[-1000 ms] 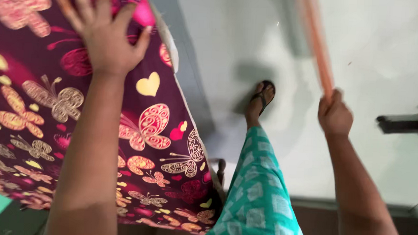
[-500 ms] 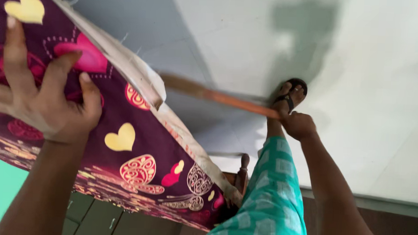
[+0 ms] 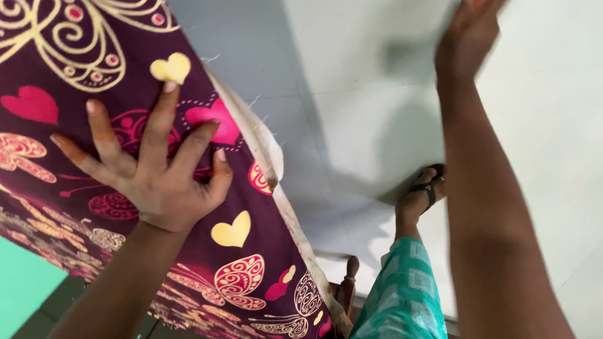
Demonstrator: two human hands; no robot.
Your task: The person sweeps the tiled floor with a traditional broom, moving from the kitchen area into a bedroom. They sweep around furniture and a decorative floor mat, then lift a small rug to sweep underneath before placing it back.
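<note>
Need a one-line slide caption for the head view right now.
Left hand spread flat on maroon butterfly-print cloth; right hand raised over pale tiled floor.

hands [image 3: 153, 176]: 2 | patterned cloth [image 3: 63, 50]: 1 | sandalled foot [image 3: 419, 195]: 1

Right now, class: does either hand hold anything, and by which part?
The left hand presses flat, fingers spread, on the patterned cloth, gripping nothing. The right hand is raised; no object shows in it.
</note>
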